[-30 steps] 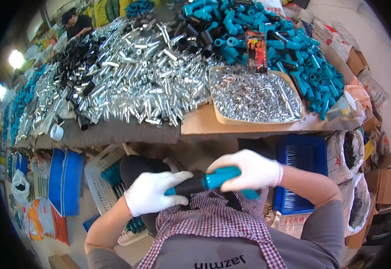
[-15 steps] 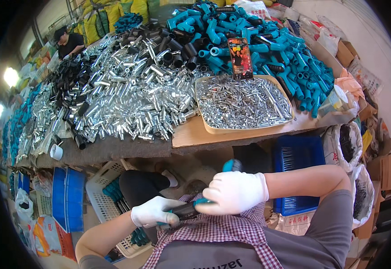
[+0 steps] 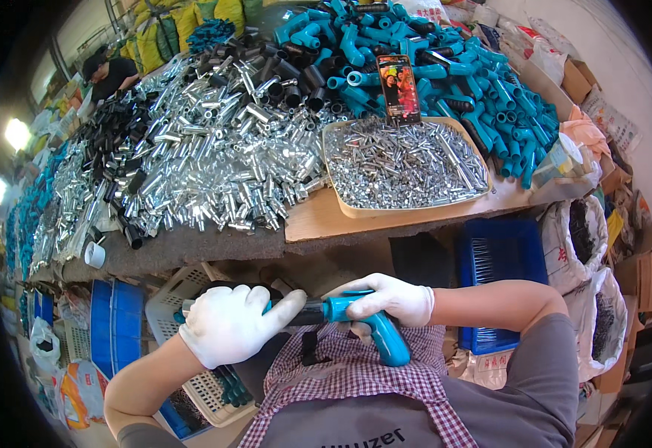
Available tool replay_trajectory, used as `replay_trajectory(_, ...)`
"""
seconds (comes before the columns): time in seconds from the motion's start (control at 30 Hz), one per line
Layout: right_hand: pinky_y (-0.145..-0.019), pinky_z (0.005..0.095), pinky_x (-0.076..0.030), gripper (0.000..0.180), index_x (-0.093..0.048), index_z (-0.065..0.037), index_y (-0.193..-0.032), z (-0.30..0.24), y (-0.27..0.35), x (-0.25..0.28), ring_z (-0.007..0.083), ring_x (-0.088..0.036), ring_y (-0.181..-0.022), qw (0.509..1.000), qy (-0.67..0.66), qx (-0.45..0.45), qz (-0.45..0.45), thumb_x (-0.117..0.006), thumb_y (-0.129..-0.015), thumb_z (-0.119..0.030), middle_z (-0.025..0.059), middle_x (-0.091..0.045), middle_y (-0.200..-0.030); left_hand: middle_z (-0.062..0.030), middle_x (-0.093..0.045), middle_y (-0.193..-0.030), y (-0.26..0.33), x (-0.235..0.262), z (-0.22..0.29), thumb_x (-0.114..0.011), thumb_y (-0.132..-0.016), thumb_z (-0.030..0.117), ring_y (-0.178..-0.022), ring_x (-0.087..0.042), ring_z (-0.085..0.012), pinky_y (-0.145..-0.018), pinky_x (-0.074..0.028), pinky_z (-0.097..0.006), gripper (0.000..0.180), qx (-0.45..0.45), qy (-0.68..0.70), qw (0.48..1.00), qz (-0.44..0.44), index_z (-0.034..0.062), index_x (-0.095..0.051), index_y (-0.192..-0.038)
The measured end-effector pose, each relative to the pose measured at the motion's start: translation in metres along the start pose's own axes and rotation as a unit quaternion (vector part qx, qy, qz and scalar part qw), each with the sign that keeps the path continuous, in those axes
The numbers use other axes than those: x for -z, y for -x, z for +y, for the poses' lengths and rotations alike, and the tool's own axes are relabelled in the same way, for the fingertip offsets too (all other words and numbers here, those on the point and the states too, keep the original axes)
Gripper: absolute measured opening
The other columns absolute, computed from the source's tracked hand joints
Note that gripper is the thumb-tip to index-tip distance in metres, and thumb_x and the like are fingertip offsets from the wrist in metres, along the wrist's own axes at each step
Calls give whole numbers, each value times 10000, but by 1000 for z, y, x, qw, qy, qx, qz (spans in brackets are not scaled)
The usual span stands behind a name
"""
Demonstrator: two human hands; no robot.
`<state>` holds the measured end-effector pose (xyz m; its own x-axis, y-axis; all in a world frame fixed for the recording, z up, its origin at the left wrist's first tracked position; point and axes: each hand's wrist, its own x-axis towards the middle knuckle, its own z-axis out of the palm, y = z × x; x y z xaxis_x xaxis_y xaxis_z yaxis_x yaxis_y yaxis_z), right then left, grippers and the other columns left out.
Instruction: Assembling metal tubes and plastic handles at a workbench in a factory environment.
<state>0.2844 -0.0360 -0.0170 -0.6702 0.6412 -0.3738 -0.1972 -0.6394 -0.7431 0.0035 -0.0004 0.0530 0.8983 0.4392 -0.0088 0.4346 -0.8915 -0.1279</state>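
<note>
**One piece in hand, looks joined but seating unconfirmed**

White-gloved left hand (image 3: 233,325), lower centre-left, is closed around the far end of a pistol-shaped teal-and-black plastic piece (image 3: 388,340); white-gloved right hand (image 3: 397,300), lower centre, grips its teal handle. Piece sits between them, above the lap. Its straight black barrel section (image 3: 309,313) meets the teal collar end to end; handle is glossy and curves down toward the apron. Full seating: can't tell, left glove hides much of it.

Likely done: similar teal-and-black pieces (image 3: 230,384) in the white perforated plastic crate (image 3: 160,313), lower left. Likely left: plenty. Bench (image 3: 229,246) carries loose silver metal tubes (image 3: 247,175) at upper centre-left and teal handles (image 3: 509,123), upper right.
</note>
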Motion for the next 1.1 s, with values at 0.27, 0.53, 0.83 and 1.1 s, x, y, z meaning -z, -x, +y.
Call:
replay_trajectory(0.27,-645,304,-568,612,-540,64,-1321,-4,-10,2,141,-641,-683,986,-110,31,-122,-732,-844,-268,138,-659,-984,-12,-511,-694,-12,38,-25,-608,-781,185,-583,-581,-189,-479,-435,-326,476,-122,-132,981,71,212,-629,-1256)
replay_trajectory(0.53,-654,313,-564,523,-616,-54,-1287,-59,-10,-13,165,-677,-658,734,592,328,56,-727,-798,-202,94,-721,-929,-78,-666,-821,-14,20,-39,-775,-714,181,-746,-690,-279,-624,-537,-395,601,60,139,988,-20,118,-558,-1270)
replay_trajectory(0.83,-1093,373,-384,497,-566,68,-1307,-26,-11,-30,222,-533,-1269,805,254,492,215,-483,-1002,-316,171,-592,-1338,-144,-705,-838,8,-60,0,-754,-771,254,-782,-700,-337,-702,-559,-404,318,260,246,932,-54,117,-663,-1043)
replay_trajectory(1.1,-1055,388,-436,315,-692,15,-1122,-3,-17,-37,226,-617,-1171,708,441,526,163,-673,-810,-22,167,-685,-1194,-160,-682,-840,28,-126,30,-758,-749,192,-772,-688,-348,-667,-555,-403,249,294,389,863,134,69,-668,-945)
